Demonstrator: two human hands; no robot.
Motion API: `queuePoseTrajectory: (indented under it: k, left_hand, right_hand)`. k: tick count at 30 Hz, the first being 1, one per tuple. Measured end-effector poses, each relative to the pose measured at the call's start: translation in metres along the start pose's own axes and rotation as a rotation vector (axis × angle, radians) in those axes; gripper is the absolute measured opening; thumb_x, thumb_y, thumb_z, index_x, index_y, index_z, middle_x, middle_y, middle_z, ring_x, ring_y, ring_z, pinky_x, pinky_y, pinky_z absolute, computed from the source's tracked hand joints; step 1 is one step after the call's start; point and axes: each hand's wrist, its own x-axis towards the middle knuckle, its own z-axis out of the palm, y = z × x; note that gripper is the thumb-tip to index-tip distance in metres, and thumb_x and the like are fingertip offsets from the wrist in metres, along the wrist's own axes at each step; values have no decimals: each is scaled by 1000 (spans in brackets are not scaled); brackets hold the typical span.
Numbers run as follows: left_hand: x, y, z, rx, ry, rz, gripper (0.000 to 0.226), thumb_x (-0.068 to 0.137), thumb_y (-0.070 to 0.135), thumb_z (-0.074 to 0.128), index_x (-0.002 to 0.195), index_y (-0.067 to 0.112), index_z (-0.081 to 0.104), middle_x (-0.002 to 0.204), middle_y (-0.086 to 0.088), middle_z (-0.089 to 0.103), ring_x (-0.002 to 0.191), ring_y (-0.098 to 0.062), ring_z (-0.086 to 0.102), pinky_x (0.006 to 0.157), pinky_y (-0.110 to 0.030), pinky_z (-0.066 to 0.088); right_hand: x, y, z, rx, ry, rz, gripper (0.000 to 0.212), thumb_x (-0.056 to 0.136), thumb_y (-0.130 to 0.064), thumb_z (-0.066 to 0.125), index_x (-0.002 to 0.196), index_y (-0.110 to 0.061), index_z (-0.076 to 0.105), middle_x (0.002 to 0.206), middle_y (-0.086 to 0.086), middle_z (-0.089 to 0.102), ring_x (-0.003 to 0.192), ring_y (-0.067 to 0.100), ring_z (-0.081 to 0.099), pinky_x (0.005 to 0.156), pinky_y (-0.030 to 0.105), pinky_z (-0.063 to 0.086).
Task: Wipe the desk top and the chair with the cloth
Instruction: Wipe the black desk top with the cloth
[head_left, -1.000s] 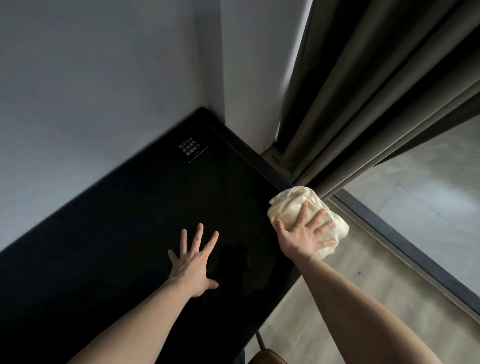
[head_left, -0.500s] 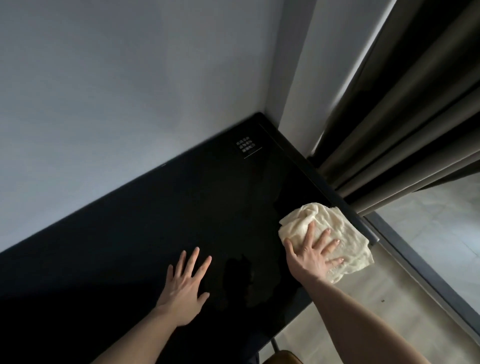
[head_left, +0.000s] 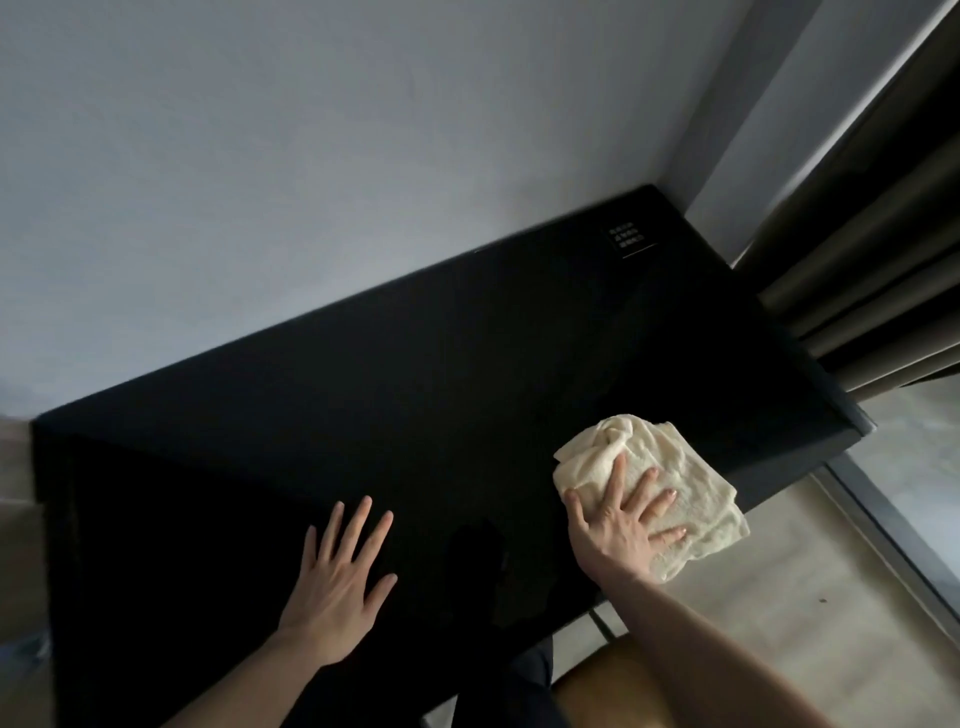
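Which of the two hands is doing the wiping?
The right hand, pressed flat on the crumpled cream cloth; the left hand rests bare on the black desk top.

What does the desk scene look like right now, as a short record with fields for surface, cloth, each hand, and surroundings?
surface: black desk top, glossy, set into a wall corner
cloth: cream cloth, crumpled, on the desk's right part, one corner hanging past the front edge
right hand: right hand pressing flat on the cloth, fingers spread
left hand: left hand flat on the bare desk, fingers spread, apart from the cloth
label: small white printed label near the far right corner, text unreadable
surroundings: dark curtain at right; brown chair seat partly visible below the desk
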Motion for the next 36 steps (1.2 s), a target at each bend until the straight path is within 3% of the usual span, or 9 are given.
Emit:
queuePoseTrajectory:
  k: [4, 9, 13, 23, 30, 36]
  left_hand:
    - [-39, -26, 15, 28, -68, -23, 91, 85, 84, -8, 157, 33, -31, 162, 4, -45, 154, -33, -28, 124, -59, -1]
    - [-43, -39, 18, 2, -164, -100, 90, 94, 79, 10, 157, 31, -33, 166, 1, -38, 153, -36, -29, 121, -68, 11]
    - [-37, -31, 14, 93, -184, -57, 89, 99, 75, 15, 147, 30, -46, 154, 1, -56, 147, -36, -42, 120, -62, -10]
    - [-42, -24, -27, 139, -376, 12, 98, 104, 56, 45, 156, 31, -34, 157, -2, -50, 151, -38, -33, 127, -62, 4]
    - [-65, -34, -6, 105, -296, 69, 94, 107, 46, 47, 158, 31, -30, 159, 0, -49, 151, -35, -35, 127, -62, 1]
    - [-99, -96, 16, 28, -240, 64, 92, 105, 47, 49, 161, 35, -23, 163, 1, -42, 153, -31, -31, 127, -54, -2]
  right_hand:
    - [-60, -23, 48, -6, -117, -56, 97, 96, -81, 27, 157, -41, -37, 160, 5, -53, 148, 42, -46, 117, 76, -22]
    - [-59, -28, 52, -32, -173, -28, 101, 96, -82, 27, 157, -37, -39, 153, 8, -60, 146, 46, -47, 116, 80, -16]
    - [-55, -29, 53, -38, -142, -53, 101, 96, -81, 30, 158, -38, -37, 154, 7, -59, 146, 44, -48, 116, 78, -20]
    - [-54, -29, 47, -16, -174, -56, 103, 94, -85, 33, 159, -42, -34, 154, 4, -60, 145, 41, -50, 115, 77, -22]
    - [-64, -36, 56, -15, -87, -10, 98, 94, -82, 30, 159, -43, -31, 163, 3, -49, 152, 41, -41, 118, 76, -17]
    - [-116, -74, 105, 25, -56, 26, 94, 97, -78, 30, 161, -42, -29, 167, 6, -42, 154, 42, -38, 119, 75, -16]
